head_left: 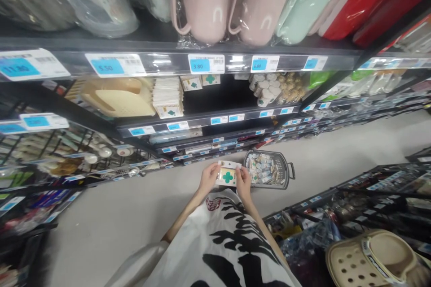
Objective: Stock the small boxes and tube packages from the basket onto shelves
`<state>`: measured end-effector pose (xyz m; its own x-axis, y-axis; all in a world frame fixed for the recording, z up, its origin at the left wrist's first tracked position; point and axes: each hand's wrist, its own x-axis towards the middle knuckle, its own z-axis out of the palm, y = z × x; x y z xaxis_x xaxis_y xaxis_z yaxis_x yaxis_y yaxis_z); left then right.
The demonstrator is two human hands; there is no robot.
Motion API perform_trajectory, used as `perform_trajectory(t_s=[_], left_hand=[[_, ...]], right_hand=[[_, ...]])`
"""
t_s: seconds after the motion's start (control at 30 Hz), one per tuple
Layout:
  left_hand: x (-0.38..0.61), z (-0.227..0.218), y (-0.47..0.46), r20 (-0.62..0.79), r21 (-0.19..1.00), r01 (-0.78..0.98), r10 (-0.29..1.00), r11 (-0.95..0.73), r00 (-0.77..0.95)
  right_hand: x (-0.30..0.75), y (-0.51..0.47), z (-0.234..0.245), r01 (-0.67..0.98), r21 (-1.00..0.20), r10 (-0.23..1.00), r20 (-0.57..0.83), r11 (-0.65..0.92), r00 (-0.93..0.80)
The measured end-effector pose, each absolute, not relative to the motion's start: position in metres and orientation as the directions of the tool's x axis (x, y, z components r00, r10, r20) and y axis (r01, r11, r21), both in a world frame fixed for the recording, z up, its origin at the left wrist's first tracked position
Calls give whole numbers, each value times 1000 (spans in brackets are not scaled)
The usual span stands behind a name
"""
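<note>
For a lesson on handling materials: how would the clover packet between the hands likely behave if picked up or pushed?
The clover packet is probably light, since the left hand and right hand hold it by its sides. It seems fairly stiff, spanning flat between them. Being flat, it would likely slide, not roll.

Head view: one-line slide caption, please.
Left hand and right hand hold a clover-printed packet near a filled basket.

Clover packet held, filled basket, shelves
</note>
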<state>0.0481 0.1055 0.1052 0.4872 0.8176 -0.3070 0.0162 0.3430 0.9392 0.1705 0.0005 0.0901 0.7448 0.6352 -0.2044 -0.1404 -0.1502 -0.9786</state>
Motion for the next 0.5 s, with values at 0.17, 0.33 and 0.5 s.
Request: perform_trajectory(t_s=[0.17,0.33,0.5], left_hand=[[51,102,105,-249,962,9,857,274,451],[46,106,106,23,996,64,903,-56,429],[38,108,101,286,906,6,621,-424,730]], right_hand=[[170,1,90,-144,-977,617,-209,-154,758],[173,1,97,-66,-981,555,-158,-181,817],[175,5,108,-33,-986,556,-120,-164,823]])
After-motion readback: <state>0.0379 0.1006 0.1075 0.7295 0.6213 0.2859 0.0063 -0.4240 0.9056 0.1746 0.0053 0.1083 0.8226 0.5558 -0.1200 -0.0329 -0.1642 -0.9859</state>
